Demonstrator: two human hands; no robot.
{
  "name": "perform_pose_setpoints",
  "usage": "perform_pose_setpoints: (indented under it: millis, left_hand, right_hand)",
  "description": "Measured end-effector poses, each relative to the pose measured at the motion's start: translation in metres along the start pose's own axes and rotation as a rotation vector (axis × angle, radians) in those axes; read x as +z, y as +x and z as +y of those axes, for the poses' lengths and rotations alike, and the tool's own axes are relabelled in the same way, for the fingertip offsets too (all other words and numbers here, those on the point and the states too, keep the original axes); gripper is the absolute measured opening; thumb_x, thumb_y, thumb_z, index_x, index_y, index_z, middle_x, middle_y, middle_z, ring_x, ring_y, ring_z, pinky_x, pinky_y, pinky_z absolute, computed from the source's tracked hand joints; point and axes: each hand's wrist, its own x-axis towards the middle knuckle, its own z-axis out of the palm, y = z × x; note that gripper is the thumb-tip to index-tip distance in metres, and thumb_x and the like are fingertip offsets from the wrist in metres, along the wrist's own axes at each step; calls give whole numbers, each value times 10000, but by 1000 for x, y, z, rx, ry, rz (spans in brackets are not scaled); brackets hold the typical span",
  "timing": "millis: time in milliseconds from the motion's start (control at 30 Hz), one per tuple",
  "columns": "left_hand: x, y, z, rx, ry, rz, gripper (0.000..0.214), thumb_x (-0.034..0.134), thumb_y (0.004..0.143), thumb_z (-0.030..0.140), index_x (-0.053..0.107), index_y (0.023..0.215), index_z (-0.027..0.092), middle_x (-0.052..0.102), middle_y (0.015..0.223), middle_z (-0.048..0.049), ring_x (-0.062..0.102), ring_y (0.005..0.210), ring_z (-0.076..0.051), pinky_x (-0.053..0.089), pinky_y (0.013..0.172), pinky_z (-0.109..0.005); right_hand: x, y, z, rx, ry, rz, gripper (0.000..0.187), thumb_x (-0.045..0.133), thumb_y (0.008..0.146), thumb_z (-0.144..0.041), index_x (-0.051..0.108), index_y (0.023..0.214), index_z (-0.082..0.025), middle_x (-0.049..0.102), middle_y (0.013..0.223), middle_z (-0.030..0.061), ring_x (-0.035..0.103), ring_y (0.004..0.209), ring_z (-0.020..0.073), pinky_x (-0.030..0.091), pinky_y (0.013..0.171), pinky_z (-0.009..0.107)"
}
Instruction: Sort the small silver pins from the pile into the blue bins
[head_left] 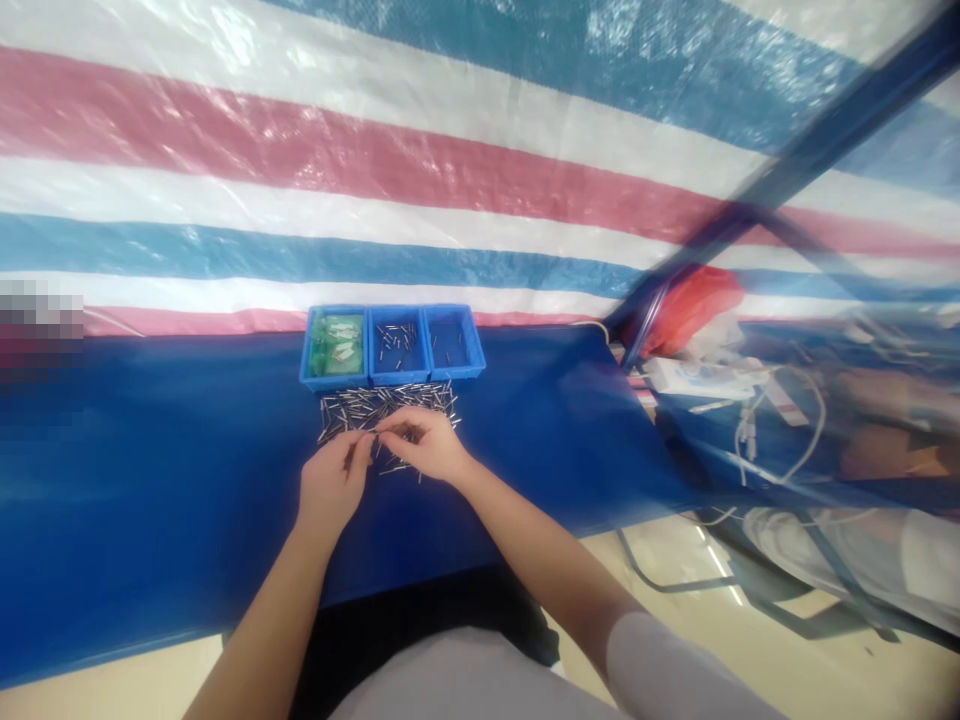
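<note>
A heap of several small metal pins point(375, 404) lies on the blue table cover point(150, 470) in front of three blue bins. My left hand point(330, 482) is closed in a pinch, with a thin pin-like piece between its fingertips. My right hand point(424, 442) is also pinched, its fingertips meeting the left hand's over the near edge of the heap. What the right fingers hold is too small to make out. The left bin point(334, 347) holds green and clear bags. The middle bin point(398, 343) has several pins, and the right bin point(454, 340) only a few.
A striped red, white and blue tarp point(375, 150) hangs behind the table. To the right, past the table's edge, sit a red bag point(694, 305), white cables point(780, 420) and clutter under clear plastic. A blue pole point(780, 165) slants across that side.
</note>
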Motion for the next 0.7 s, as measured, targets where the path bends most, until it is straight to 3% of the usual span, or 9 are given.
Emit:
perform_pose_setpoints:
  millis: [167, 367, 500, 700]
  left_hand:
    - [4, -1, -1, -8, -10, 50, 283, 582, 907, 420, 663, 1103, 233, 723, 809, 18, 667, 699, -113, 497, 706, -220]
    - [2, -2, 0, 23, 1, 72, 252, 555, 924, 409, 686, 1036, 224, 738, 843, -4, 686, 734, -125, 511, 731, -229]
    - [0, -1, -1, 25, 0, 24, 263, 523, 940, 406, 689, 1001, 211, 733, 785, -1, 695, 721, -129, 509, 720, -224]
    - [3, -2, -1, -9, -28, 52, 282, 587, 909, 412, 673, 1119, 245, 751, 850, 12, 710, 755, -130, 524, 747, -228]
  right_hand:
    - [-1, 1, -1, 7, 4, 49, 146, 665, 853, -284, 732, 926, -177, 724, 867, 46, 669, 737, 133, 552, 668, 257]
    - [-2, 0, -2, 3, -35, 23, 149, 655, 867, -303, 731, 939, -197, 729, 877, 39, 678, 767, 137, 560, 681, 257]
    - [-2, -1, -4, -17, -56, 0, 159, 645, 880, -302, 722, 962, -189, 727, 904, 45, 679, 770, 131, 573, 706, 263]
    - [-2, 0, -9, -5, -26, 23, 140, 645, 875, -285, 725, 946, -194, 725, 891, 38, 678, 760, 130, 580, 709, 265]
